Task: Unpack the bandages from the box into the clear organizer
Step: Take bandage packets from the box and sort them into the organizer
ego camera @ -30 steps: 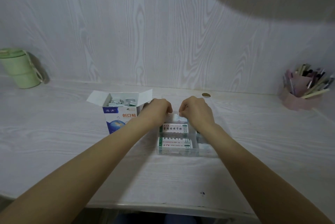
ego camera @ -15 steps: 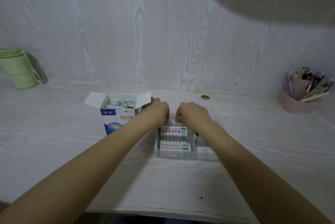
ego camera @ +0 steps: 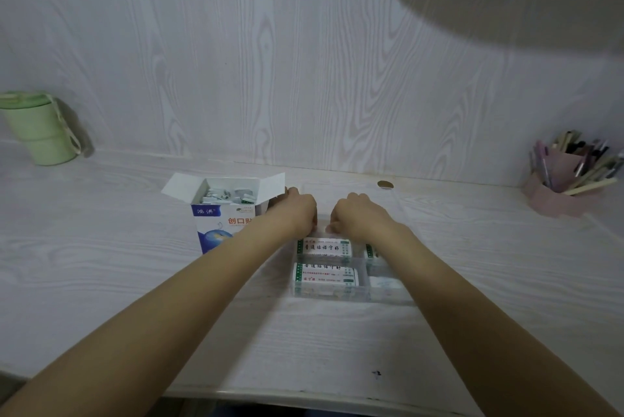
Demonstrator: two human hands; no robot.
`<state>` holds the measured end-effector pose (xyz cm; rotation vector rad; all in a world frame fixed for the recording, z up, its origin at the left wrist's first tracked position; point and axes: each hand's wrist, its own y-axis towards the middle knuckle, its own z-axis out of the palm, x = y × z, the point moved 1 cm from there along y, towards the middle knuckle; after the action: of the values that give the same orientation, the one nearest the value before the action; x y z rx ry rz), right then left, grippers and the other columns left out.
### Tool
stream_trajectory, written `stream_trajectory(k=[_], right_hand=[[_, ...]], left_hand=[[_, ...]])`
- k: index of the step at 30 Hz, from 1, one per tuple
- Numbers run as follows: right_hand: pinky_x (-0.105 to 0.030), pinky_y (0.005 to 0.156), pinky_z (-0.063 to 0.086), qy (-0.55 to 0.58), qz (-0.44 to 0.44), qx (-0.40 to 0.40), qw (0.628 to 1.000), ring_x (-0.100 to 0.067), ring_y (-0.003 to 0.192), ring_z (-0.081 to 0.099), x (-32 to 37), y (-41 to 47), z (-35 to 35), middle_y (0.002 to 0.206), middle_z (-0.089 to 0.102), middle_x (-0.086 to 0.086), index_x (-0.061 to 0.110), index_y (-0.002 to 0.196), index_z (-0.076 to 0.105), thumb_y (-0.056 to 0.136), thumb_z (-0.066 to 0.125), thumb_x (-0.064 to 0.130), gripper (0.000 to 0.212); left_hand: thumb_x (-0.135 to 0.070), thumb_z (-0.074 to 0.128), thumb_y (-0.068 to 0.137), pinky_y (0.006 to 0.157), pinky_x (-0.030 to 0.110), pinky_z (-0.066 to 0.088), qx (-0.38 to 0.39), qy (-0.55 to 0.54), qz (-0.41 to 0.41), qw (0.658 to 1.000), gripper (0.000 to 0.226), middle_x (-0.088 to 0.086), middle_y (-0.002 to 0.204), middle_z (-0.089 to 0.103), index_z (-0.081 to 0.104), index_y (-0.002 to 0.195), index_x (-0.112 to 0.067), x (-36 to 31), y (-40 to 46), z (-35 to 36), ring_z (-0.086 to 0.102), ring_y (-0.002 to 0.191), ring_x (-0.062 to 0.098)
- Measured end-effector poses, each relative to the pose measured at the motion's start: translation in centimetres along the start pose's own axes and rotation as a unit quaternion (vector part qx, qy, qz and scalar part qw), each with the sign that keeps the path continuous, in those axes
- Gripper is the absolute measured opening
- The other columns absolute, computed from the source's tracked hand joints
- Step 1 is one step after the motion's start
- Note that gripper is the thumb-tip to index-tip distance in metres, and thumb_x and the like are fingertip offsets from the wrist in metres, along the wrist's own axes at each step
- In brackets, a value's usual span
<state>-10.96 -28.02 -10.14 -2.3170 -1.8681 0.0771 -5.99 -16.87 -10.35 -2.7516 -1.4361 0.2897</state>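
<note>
An open blue-and-white bandage box (ego camera: pixel 216 224) stands left of centre, with loose wrapped bandages (ego camera: pixel 226 195) showing inside. To its right lies the clear organizer (ego camera: pixel 331 296). It holds two white, green-edged bandage packs (ego camera: pixel 324 247) one behind the other, and more on its right side. My left hand (ego camera: pixel 297 210) and my right hand (ego camera: pixel 361 217) meet over the organizer's far end with fingers curled down. Between them they pinch a pale bandage pack (ego camera: pixel 324 228). My fingertips are hidden.
A green lidded container (ego camera: pixel 37 129) stands at the far left by the wall. A pink pen holder (ego camera: pixel 560 187) full of pens is at the far right. A small brown disc (ego camera: pixel 385 184) lies behind the organizer. The desk's front edge (ego camera: pixel 304 396) runs below my arms.
Both hands have lowered slightly onto the organizer's far end and moved a little closer to it. The box and the organizer have not moved.
</note>
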Motion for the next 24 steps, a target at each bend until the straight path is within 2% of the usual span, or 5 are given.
stream_trajectory(k=[6,14,18,21,24], right_hand=[[-0.04,0.093,0.041,0.035,0.001,0.0,0.999,-0.031,0.117,0.041,-0.5,0.4,0.2,0.125,0.047,-0.016,0.007,0.118,0.061,0.096,0.052,0.031,0.034],[-0.041,0.085,0.053,0.111,0.003,-0.049,0.993,-0.025,0.095,0.061,-0.7,0.1,0.2,0.103,0.068,-0.01,0.007,0.102,0.071,0.092,0.059,0.022,0.022],[-0.03,0.083,0.049,0.216,-0.005,-0.109,0.97,-0.018,0.095,0.061,-1.6,-1.4,-0.7,0.109,0.068,-0.006,0.009,0.105,0.07,0.095,0.054,0.017,0.02],[-0.016,0.065,0.038,0.263,-0.006,-0.167,0.95,-0.011,0.085,0.054,-1.9,-3.1,-1.4,0.111,0.067,-0.006,0.009,0.106,0.07,0.097,0.05,0.014,0.022],[-0.015,0.076,0.037,0.29,-0.02,-0.214,0.933,-0.008,0.091,0.054,-1.3,-4.7,-2.0,0.111,0.067,-0.003,0.009,0.108,0.069,0.096,0.051,0.013,0.022]], left_hand=[[-0.022,0.05,0.096,0.094,0.035,0.039,-0.007,-0.018,-0.007,1.0,0.029,0.015,0.126,0.042,0.06,0.122,-0.018,0.0,-0.1,0.1,0.044,0.116,0.033],[-0.02,0.046,0.097,0.095,0.034,0.038,-0.066,-0.055,0.03,0.996,0.028,0.011,0.124,0.045,0.06,0.122,-0.021,-0.4,-1.7,-0.4,0.043,0.116,0.031],[-0.017,0.047,0.096,0.094,0.033,0.041,-0.102,-0.11,0.046,0.988,0.027,0.01,0.123,0.053,0.06,0.12,-0.015,-0.6,-2.8,-1.1,0.05,0.114,0.025],[-0.016,0.049,0.096,0.085,0.027,0.043,-0.111,-0.157,0.056,0.98,0.025,0.008,0.121,0.059,0.06,0.117,-0.011,-0.9,-4.1,-2.0,0.056,0.109,0.022],[-0.017,0.05,0.095,0.079,0.023,0.043,-0.137,-0.188,0.09,0.968,0.024,0.006,0.114,0.062,0.061,0.116,-0.011,-1.3,-5.8,-2.8,0.059,0.099,0.019]])
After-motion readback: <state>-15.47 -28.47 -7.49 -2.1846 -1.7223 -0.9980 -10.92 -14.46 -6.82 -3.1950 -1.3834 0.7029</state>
